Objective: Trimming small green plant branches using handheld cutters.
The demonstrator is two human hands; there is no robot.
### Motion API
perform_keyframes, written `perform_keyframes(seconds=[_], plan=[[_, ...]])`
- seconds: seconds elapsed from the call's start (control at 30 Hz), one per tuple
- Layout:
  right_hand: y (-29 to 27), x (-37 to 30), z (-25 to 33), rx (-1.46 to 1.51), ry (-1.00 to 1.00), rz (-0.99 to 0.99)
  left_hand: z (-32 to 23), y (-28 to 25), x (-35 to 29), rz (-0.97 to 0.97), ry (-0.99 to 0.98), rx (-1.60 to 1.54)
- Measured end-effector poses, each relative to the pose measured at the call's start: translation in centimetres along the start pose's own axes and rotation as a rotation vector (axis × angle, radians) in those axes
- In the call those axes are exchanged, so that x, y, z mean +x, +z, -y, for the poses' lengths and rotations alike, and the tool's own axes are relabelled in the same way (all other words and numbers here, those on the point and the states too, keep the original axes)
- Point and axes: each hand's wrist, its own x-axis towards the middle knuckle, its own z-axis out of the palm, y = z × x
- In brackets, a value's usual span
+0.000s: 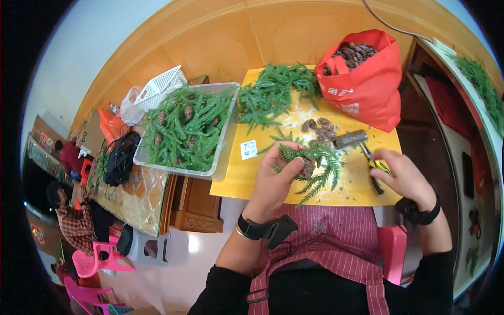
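Observation:
My left hand (278,176) is closed around a green artificial pine sprig (328,163) with a brown pine cone (307,169) against it, above the yellow table (241,181). At the table's right, my right hand (403,177) has its thumb and index finger around the yellow-and-black handles of a pair of pliers (377,170), whose jaws point away from me. Beyond my hands are several loose pine cones (320,127) and a dark brown cylinder (350,139). A small white printed card (249,149) lies left of my left hand.
Loose green sprigs (278,92) are heaped at the table's back. A red bag (362,86) full of pine cones stands back right. At left, a clear plastic bin (224,144) holds sprigs with cones. Two people (76,220) are far left near pink plastic chairs (86,262).

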Motion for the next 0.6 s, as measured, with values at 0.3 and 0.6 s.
perform_keyframes(seconds=[0.3, 0.6], plan=[[-1.9, 3.6, 6.9, 0.366, -0.301, -0.098, -1.0, 4.8, 1.9, 0.051, 0.055, 0.111], [0.4, 3.0, 5.5, 0.732, -0.129, -0.164, -0.2, 4.8, 1.8, -0.004, -0.061, 0.159]])
